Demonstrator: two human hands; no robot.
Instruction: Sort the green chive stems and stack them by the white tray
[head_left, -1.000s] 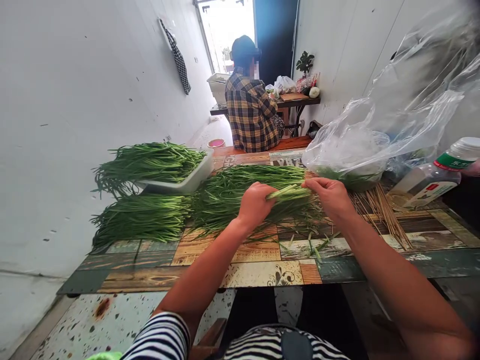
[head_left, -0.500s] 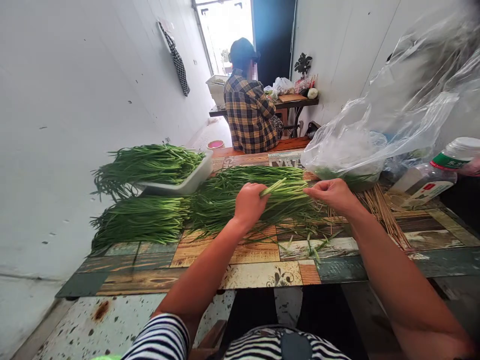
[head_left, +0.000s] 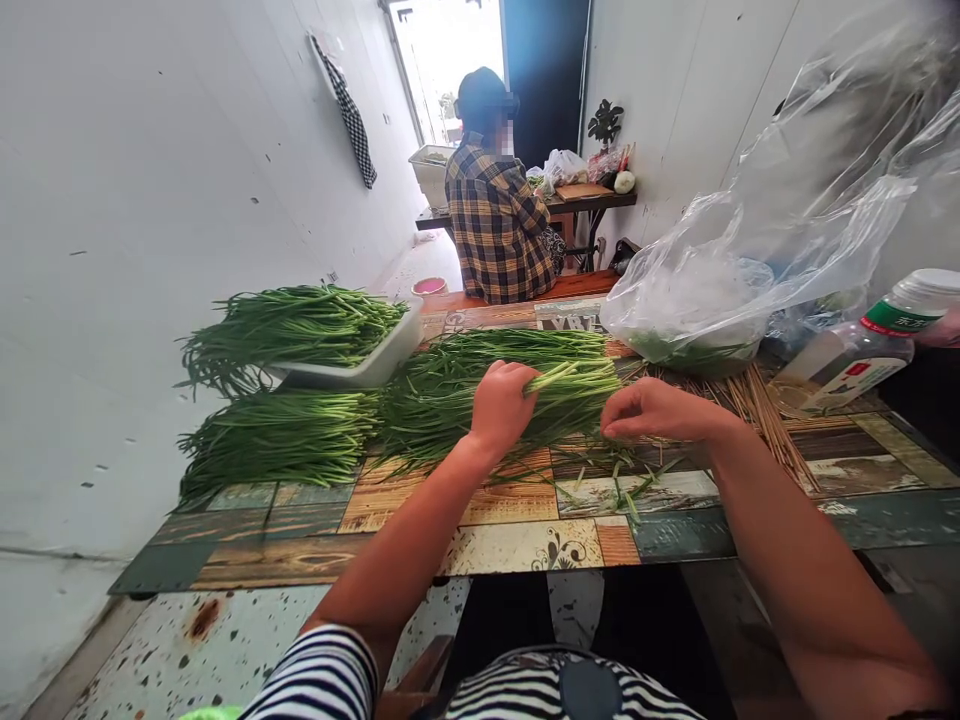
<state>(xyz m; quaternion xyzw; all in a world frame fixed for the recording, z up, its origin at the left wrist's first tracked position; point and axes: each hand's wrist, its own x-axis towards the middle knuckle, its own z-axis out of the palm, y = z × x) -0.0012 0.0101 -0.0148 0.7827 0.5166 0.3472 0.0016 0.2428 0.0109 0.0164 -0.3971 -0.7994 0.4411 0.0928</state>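
My left hand (head_left: 501, 402) is closed around a small bunch of green chive stalks (head_left: 571, 378), their pale cut ends pointing right. It rests over the large loose pile of chives (head_left: 450, 385) in the middle of the patterned table (head_left: 525, 545). My right hand (head_left: 651, 410) hovers just right of the bunch, its fingers curled into a pinch near the table; what it pinches, if anything, is too small to make out. Short green trimmings (head_left: 626, 490) lie on the table in front of both hands.
A tidy chive bundle (head_left: 277, 440) lies at left, and a white tray (head_left: 367, 365) heaped with chives stands behind it. Wooden skewers (head_left: 765, 415), a clear plastic bag (head_left: 750, 270) and a plastic bottle (head_left: 862, 345) are at right. A person in a plaid shirt (head_left: 499, 225) sits beyond, back turned.
My right hand let go of the bunch's cut ends and moved down and left toward the table. My left hand kept its grip and barely moved.
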